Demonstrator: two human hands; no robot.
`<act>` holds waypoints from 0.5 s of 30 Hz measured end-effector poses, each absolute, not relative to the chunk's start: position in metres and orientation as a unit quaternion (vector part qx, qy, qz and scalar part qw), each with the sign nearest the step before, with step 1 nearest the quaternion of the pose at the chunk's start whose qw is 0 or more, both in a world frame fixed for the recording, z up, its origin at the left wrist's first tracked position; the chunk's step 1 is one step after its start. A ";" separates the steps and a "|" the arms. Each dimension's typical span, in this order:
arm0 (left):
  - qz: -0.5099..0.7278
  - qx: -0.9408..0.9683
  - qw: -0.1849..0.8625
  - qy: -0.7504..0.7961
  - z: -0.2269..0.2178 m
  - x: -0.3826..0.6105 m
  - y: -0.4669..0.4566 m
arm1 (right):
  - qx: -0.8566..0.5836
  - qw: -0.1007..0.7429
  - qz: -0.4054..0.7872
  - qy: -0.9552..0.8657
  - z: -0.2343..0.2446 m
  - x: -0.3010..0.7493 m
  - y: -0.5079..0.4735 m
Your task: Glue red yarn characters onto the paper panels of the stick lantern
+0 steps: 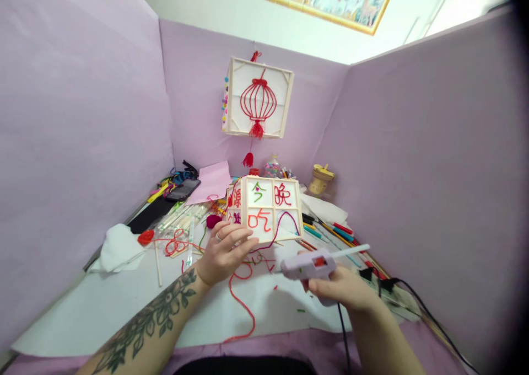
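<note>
My left hand (227, 248), with a ring on one finger, grips the lower left edge of a wooden-framed paper lantern box (268, 224). Characters made of coloured yarn cover its white panels in green, red and orange. Across the lower right panel a purple yarn strand (285, 214) forms an arch, and its tail runs down past the lower edge. In my right hand (343, 287) is a pale purple hot glue gun (308, 264), its nozzle pointing left below the box and apart from it. A white glue stick (351, 251) sticks out of its back.
A second lantern (258, 99) with a red yarn design hangs above the table. Red yarn (243, 300) trails toward the front edge. Markers (343, 231) and a black cable (430, 314) lie right; a phone (184, 189) and white cloth (119, 245) lie left. Purple boards (421, 143) enclose the table.
</note>
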State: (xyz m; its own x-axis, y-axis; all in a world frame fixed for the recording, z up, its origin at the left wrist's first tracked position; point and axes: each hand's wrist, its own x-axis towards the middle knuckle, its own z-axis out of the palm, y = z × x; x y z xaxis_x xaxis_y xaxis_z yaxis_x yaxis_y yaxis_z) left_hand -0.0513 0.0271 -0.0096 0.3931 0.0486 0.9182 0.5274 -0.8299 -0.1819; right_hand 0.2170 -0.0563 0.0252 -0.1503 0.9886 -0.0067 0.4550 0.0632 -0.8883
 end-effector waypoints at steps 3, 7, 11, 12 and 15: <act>-0.534 -0.798 0.208 -0.189 -0.007 -0.051 0.028 | -0.455 0.201 0.455 -0.739 0.027 0.221 -0.063; -0.553 -0.783 0.191 -0.212 -0.003 -0.051 0.030 | -0.540 0.144 0.285 -0.779 0.010 0.215 -0.057; -0.565 -0.770 0.189 -0.229 -0.002 -0.052 0.034 | -0.572 0.132 0.165 -0.792 -0.019 0.216 -0.046; -0.565 -0.770 0.189 -0.229 -0.002 -0.052 0.034 | -0.566 0.130 0.156 -0.799 -0.023 0.218 -0.045; -0.563 -0.773 0.186 -0.225 -0.002 -0.052 0.033 | -0.548 0.187 0.140 -0.803 -0.018 0.222 -0.045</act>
